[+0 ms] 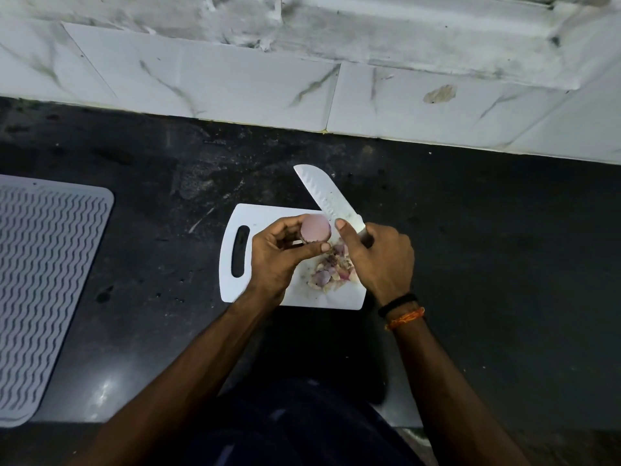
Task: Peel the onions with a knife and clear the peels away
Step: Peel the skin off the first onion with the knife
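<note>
My left hand (279, 253) grips a pinkish onion (315, 227) above the white cutting board (262, 216), its pale cut face turned up toward me. My right hand (379, 257) holds the knife (327, 196) by its handle, thumb stretched along the blade's base beside the onion. The wide white blade points up and to the left, away from me. A heap of purple and tan onion peels (331, 272) lies on the board between my two hands.
The board has a handle slot (240, 250) at its left end and lies on a dark stone counter (487, 247). A grey ribbed mat (43, 284) covers the counter's left side. A white marble-tiled wall (235, 79) runs behind.
</note>
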Demonstrator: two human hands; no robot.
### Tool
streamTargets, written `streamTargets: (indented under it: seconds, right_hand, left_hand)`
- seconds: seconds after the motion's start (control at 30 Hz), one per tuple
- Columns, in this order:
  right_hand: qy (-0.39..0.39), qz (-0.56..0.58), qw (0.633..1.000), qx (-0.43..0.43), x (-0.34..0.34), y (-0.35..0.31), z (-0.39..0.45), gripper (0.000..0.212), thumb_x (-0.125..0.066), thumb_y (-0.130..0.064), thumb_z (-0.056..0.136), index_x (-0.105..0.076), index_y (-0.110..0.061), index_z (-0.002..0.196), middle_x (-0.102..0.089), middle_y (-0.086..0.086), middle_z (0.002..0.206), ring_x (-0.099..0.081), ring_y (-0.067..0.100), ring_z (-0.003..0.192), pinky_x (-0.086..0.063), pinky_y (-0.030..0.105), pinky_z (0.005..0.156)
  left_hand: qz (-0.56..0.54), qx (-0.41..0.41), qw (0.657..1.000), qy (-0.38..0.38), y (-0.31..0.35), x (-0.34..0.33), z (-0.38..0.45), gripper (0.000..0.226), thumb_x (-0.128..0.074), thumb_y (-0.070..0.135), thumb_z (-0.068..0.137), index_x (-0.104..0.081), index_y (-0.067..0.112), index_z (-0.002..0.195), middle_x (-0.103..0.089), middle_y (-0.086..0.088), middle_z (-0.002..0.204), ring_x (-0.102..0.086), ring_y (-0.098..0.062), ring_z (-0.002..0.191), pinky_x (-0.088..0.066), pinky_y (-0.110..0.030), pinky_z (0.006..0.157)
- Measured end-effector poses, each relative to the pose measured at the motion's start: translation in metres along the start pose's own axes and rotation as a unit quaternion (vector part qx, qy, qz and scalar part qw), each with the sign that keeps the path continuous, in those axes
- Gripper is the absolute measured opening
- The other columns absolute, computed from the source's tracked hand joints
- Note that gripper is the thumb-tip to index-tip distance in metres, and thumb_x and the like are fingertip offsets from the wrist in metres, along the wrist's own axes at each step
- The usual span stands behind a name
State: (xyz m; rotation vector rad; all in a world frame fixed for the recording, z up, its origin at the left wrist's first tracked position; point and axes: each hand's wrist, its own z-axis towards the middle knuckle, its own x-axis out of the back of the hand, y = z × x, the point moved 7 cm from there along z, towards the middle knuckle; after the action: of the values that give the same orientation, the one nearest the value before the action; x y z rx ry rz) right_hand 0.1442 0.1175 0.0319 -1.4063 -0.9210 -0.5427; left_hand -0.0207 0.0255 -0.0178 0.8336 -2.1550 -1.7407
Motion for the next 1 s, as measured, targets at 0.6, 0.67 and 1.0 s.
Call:
streamTargets:
  seconds: [0.6,0.67,1.0]
  right_hand:
    - [-0.054,0.001,0.992,0.115,0.002,-0.011,0.005,0.052,-0.059,-0.061,0.090,-0.052,-0.023,0.055,-0.048,-0.008,0.048,-0.046,0.008,0.046,-0.028,0.022,0.052]
    - [-0.031,0.013,0.994,0.108,0.007,-0.009,0.008,0.053,-0.059,-0.062,0.090,-0.049,-0.025,0.054,-0.048,-0.009,0.048,-0.045,0.007,0.046,-0.028,0.022,0.052]
    - [-0.045,-0.001,0.990,0.134,0.003,-0.011,0.002,0.053,-0.058,-0.061,0.090,-0.049,-0.023,0.054,-0.048,-0.006,0.047,-0.045,0.010,0.044,-0.027,0.023,0.050]
  left_hand:
    - [-0.056,0.017,0.998,-0.039,0.004,-0.006,-0.002,0.040,-0.082,-0.001,0.077,-0.071,-0.002,0.115,-0.072,-0.021,0.114,-0.068,-0.039,0.110,-0.052,-0.056,0.100]
    - [-0.069,0.020,0.996,-0.049,0.007,-0.009,-0.003,0.039,-0.079,-0.003,0.079,-0.071,0.000,0.117,-0.073,-0.020,0.114,-0.068,-0.038,0.111,-0.053,-0.053,0.100]
    - [-0.101,0.036,0.994,-0.036,-0.002,-0.006,-0.004,0.044,-0.086,0.014,0.075,-0.073,0.001,0.114,-0.069,-0.025,0.119,-0.066,-0.042,0.113,-0.050,-0.058,0.102]
